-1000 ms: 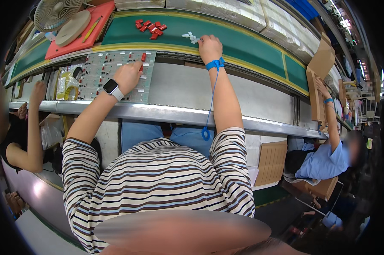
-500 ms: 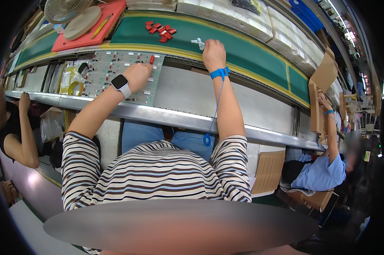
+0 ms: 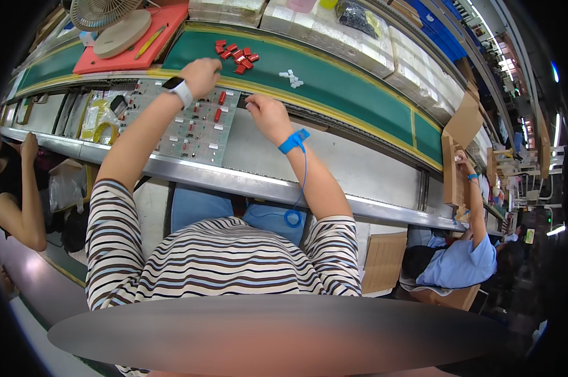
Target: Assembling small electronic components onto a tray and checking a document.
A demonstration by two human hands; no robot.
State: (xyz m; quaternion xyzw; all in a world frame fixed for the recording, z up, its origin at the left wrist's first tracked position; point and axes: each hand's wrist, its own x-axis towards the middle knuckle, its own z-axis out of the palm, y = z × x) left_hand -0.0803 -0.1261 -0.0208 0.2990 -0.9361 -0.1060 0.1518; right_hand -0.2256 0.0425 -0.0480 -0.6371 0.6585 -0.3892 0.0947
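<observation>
My left hand (image 3: 201, 76) reaches over the far edge of the circuit board panel (image 3: 199, 135), close to a loose pile of red block-shaped components (image 3: 238, 58). Its fingers are bent and slightly apart, with nothing visible in them. My right hand (image 3: 270, 117) hovers by the panel's right edge, thumb and fingers pinched on a small white part, mostly hidden. More small white parts (image 3: 291, 78) lie on the green belt (image 3: 340, 81). Two red components (image 3: 218, 115) stand in the panel's right column, among smaller parts.
A blue wrist strap (image 3: 294, 142) with a coiled cord hangs from my right wrist. Beyond the belt sit white foam boxes (image 3: 321, 31). A fan (image 3: 105, 12) and a red board (image 3: 158, 44) are at far left. Co-workers sit on both sides; the right one handles a cardboard box (image 3: 450, 163).
My right hand has left the white parts and come left and nearer, toward the panel. My left hand has moved off the panel toward the red pile, uncovering a second red component on the panel.
</observation>
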